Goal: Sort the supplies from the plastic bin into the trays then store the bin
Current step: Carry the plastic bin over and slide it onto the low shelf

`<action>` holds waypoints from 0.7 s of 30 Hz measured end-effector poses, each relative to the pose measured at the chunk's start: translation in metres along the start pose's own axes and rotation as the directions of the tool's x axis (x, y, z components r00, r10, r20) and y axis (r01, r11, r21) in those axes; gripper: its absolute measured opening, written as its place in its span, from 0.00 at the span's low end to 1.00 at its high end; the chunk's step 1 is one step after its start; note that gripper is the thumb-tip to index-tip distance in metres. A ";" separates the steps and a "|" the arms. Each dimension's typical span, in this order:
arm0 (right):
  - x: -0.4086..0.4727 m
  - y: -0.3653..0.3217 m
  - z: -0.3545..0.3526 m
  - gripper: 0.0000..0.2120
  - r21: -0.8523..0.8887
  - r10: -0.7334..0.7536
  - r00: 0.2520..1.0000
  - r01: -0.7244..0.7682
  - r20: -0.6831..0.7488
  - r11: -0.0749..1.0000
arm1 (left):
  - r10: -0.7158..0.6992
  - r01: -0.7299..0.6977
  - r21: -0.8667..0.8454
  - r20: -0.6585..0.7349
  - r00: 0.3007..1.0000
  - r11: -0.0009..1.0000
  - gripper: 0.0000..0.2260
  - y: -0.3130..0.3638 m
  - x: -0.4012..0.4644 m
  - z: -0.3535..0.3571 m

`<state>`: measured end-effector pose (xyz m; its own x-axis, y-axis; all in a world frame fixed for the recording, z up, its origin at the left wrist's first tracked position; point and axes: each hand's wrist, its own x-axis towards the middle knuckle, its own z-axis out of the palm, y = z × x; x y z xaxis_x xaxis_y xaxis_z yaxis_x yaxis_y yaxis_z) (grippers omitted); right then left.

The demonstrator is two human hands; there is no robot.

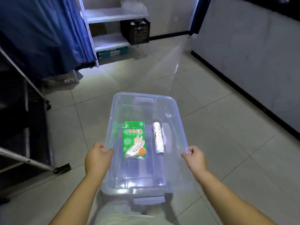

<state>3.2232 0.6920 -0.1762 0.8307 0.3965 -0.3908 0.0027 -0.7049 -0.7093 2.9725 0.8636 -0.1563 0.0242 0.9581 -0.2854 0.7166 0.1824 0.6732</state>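
A clear plastic bin [142,98] is held up in front of me above the tiled floor. My left hand [98,158] grips its left rim and my right hand [194,157] grips its right rim. Inside, flat on the bottom, lies a green packet of disposable gloves [134,140]. To the right of the packet lies a white roll [157,138], lengthwise along the right wall. No tray is in view.
A white metal shelf rack [113,15] stands ahead at the back, with a black crate [135,30] on a shelf and green boxes [113,52] at the bottom. Blue curtain [45,34] hangs at left, dark framed furniture [21,127] nearer left, a white wall [251,62] at right.
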 end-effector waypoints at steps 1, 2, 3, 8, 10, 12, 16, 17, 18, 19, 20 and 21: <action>0.021 -0.013 0.005 0.05 -0.015 -0.004 1.000 0.004 0.009 1.000 | -0.014 0.014 -0.012 -0.010 1.000 1.000 0.12 0.009 0.017 0.007; 0.043 -0.026 0.011 0.05 -0.027 -0.006 1.000 0.006 0.013 1.000 | -0.031 0.031 -0.027 -0.014 0.999 0.999 0.10 0.018 0.035 0.014; 0.064 -0.039 0.016 0.05 -0.035 -0.011 1.000 0.011 0.015 0.999 | -0.046 0.045 -0.044 -0.017 0.999 0.998 0.09 0.027 0.054 0.022; 0.159 -0.113 0.045 0.07 -0.022 -0.021 1.000 0.022 0.013 1.000 | -0.016 0.016 -0.065 -0.003 1.000 0.998 0.05 0.082 0.158 0.053; 0.196 -0.147 0.054 0.09 -0.045 -0.022 1.000 0.022 0.005 0.999 | -0.025 0.025 -0.069 0.006 1.000 0.997 0.05 0.108 0.201 0.061; 0.233 -0.181 0.063 0.12 -0.053 -0.025 1.000 0.025 0.001 0.998 | -0.029 0.029 -0.066 0.006 1.000 0.997 0.05 0.136 0.243 0.068; 0.302 -0.238 0.077 0.13 -0.022 -0.027 1.000 0.027 -0.013 0.999 | 0.013 -0.013 -0.035 -0.007 1.000 0.999 0.06 0.189 0.315 0.081; 0.319 -0.249 0.080 0.11 -0.021 -0.035 0.999 0.035 -0.022 0.999 | 0.036 -0.036 -0.014 0.001 0.999 0.999 0.07 0.201 0.332 0.085; 0.336 -0.260 0.082 0.09 -0.026 -0.045 0.999 0.045 -0.028 0.999 | 0.045 -0.045 0.000 0.007 0.999 0.999 0.09 0.213 0.348 0.090; 0.353 -0.271 0.084 0.07 -0.035 -0.057 0.998 0.056 -0.028 0.998 | 0.043 -0.043 0.004 0.006 0.999 0.999 0.10 0.226 0.365 0.095; 0.372 -0.282 0.087 0.06 -0.039 -0.065 0.998 0.064 -0.024 0.997 | 0.042 -0.042 0.002 0.001 0.999 0.999 0.10 0.238 0.382 0.102; 0.393 -0.293 0.089 0.05 -0.032 -0.068 0.998 0.068 -0.013 0.997 | 0.042 -0.042 0.001 -0.002 0.999 0.999 0.10 0.249 0.399 0.109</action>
<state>3.4986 1.1070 -0.1740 0.8356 0.4363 -0.3339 0.0771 -0.6949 -0.7150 3.2367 1.2670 -0.1764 0.0528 0.9655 -0.2551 0.7156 0.1416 0.6840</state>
